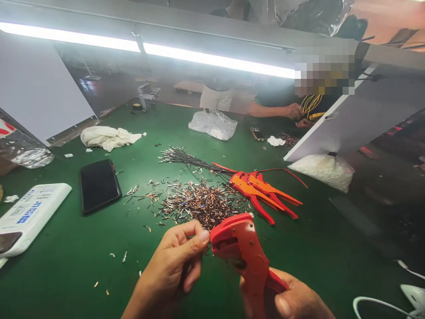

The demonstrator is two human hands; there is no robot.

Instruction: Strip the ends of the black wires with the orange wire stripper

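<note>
My right hand [292, 294] grips the handles of a red wire stripper [244, 248], its jaws turned to the left. Just at those jaws, my left hand [177, 257] pinches with thumb and forefinger; what it holds is too small to make out. Behind both hands lies a heap of stripped wire scraps [199, 204], black and copper-coloured. A bundle of black wires [192, 159] with bare ends stretches out beyond the heap. Two more red and orange wire strippers [265, 190] rest at the right end of that bundle.
On the green table [83, 283] are a black phone [100, 186], a white device [36, 212], a white cloth [108, 137] and a clear plastic bag [214, 124]. A filled bag [323, 170] stands by the right panel. Across the table, another person's hands [294, 110] hold yellow wires [312, 104].
</note>
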